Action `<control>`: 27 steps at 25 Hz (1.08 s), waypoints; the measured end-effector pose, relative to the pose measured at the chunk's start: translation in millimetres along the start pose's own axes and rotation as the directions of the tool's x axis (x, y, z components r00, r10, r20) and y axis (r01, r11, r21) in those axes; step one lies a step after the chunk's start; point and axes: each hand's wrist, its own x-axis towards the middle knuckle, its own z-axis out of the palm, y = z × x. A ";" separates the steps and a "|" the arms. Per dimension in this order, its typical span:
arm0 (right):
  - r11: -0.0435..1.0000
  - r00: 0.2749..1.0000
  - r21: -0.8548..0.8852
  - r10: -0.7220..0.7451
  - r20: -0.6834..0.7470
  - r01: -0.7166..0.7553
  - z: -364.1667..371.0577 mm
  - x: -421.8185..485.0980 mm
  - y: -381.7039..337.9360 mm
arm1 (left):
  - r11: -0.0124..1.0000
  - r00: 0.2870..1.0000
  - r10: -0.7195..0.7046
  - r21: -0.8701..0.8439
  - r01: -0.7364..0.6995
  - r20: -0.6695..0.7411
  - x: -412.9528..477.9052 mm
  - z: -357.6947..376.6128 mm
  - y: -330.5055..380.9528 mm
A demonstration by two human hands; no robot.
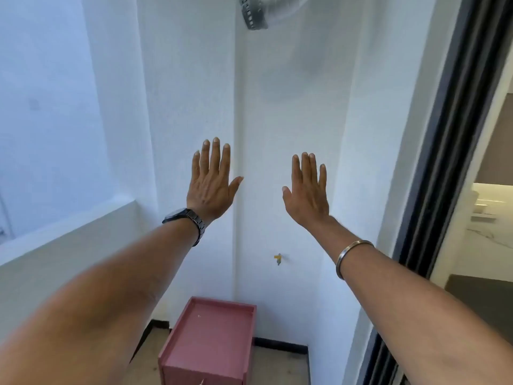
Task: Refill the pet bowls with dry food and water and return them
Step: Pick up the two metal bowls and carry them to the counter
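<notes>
Here, left hand (211, 187) and right hand (306, 191) raised, fingers straight, near together, empty; pink box (211, 340) below.

We saw a white wall (180, 79) meeting in a corner, a pink box-like stand (211, 340) on the tan floor (280, 365) below, and a small yellow tap (278, 258) on the wall. A metal duct (254, 12), possibly a vent, sat up top. Dark sliding-door frame (444, 162) ran along the right.
</notes>
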 end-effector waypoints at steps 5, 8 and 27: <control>0.994 0.993 0.092 -0.067 0.094 0.058 43.4 -20.0 -63.5 | 0.989 0.991 -0.116 0.104 0.108 0.072 -52.4 5.4 -51.3; 0.974 0.982 0.206 -0.123 0.141 0.093 72.9 -31.0 -109.2 | 0.980 0.978 -0.174 0.116 0.161 0.111 -88.8 8.2 -86.2; 0.571 0.694 0.777 -0.672 0.258 0.264 222.2 -178.1 -411.7 | 0.579 0.597 -0.788 0.509 0.637 0.149 -380.6 -21.2 -207.2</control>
